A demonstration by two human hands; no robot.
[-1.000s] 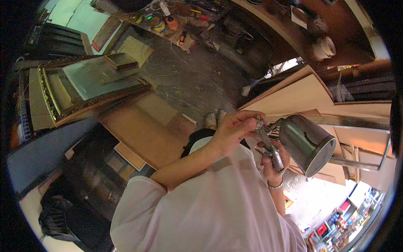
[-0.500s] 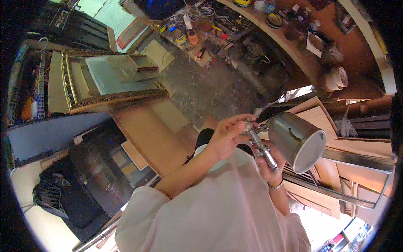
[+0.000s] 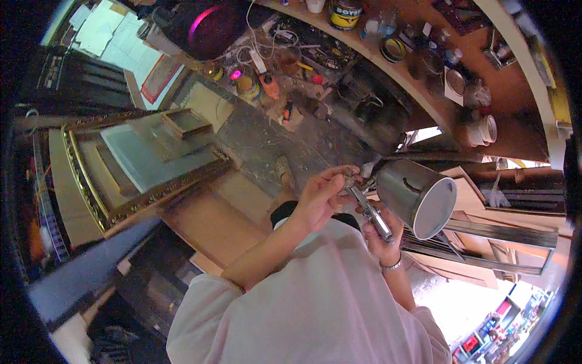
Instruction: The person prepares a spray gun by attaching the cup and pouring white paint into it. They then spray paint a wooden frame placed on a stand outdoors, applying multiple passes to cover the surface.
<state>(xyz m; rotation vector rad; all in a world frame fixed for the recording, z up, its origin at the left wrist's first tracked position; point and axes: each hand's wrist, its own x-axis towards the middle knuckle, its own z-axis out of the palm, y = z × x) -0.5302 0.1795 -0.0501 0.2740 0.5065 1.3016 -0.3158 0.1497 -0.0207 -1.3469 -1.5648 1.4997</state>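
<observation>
A silver spray gun (image 3: 371, 213) with a large metal paint cup (image 3: 397, 189) is held in front of my body. The cup lies tilted on its side, its pale round end toward the right. My right hand (image 3: 386, 238) is closed around the gun's body from below; part of its fingers is hidden behind the metal. At the other end, by the gun's head, my left hand (image 3: 320, 197) pinches the small fittings with thumb and fingers. Which part the left fingertips grip is too small to make out.
Ornate gilt picture frames (image 3: 145, 197) and a brown board (image 3: 221, 212) lie to the left. Tools and an orange-ended power strip (image 3: 268, 85) sit on the cluttered floor ahead. Cans and jars stand on a curved shelf (image 3: 509, 79) at the right, above several wooden panels.
My view has turned and shifted, so the surroundings appear displaced. Both hands still hold the spray gun, which sits slightly further left and higher in the picture.
</observation>
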